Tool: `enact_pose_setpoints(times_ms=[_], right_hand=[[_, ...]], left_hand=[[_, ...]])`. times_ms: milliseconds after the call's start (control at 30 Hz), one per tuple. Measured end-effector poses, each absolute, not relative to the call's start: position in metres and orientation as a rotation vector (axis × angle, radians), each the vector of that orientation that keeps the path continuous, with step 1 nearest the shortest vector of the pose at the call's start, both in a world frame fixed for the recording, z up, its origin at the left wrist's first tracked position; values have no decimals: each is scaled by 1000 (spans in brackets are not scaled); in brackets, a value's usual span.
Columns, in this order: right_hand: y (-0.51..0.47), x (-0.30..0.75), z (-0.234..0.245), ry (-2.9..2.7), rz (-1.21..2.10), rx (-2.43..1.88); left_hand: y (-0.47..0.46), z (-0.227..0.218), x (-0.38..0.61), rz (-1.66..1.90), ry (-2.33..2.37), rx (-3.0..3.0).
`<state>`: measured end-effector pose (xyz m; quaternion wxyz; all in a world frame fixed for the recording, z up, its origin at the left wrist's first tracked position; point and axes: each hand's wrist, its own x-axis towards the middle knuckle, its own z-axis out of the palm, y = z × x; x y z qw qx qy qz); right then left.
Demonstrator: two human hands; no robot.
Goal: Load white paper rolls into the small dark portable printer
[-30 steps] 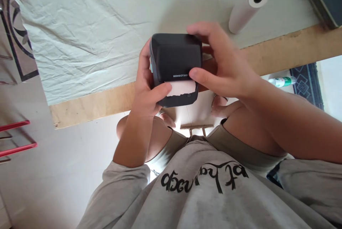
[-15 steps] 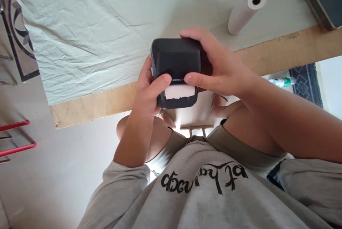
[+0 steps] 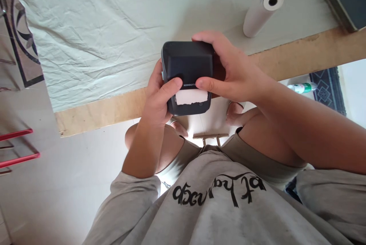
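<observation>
Both my left hand [image 3: 157,102] and right hand [image 3: 228,73] grasp the black label printer [image 3: 187,67], thumbs beside its paper strip [image 3: 191,97], above the surface [image 3: 97,109].

Compared with a second ago, the right hand [image 3: 237,73] now sits closed on the black label printer [image 3: 187,65]. Its fingers, then spread and lifted above the top edge, now wrap the far right corner. The right thumb [image 3: 208,84] is further in on the lid, beside the logo. The left thumb [image 3: 171,86] is off the white paper strip [image 3: 191,97] and up on the lid edge. The strip shows a little shorter. In the last half second almost nothing shifts.
</observation>
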<state>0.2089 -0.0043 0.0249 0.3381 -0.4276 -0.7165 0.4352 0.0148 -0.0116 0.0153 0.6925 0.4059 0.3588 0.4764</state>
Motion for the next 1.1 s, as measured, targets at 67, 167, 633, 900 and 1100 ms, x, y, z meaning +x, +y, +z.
enact_pose_setpoints(times_ms=[67, 167, 633, 900, 1100], right_hand=[[-4, 209, 24, -1857, 1145, -1136], [-3, 210, 23, -1835, 1143, -1165], [-7, 211, 22, -1948, 901, -970], [-7, 211, 23, -1957, 918, -979], [-6, 210, 23, -1981, 905, -1002]], left_hand=[[-10, 16, 16, 1069, 791, 888], [-9, 19, 18, 1053, 758, 825], [-8, 28, 26, 1144, 748, 753], [-4, 23, 16, 1062, 787, 807], [-6, 25, 17, 1077, 744, 804]])
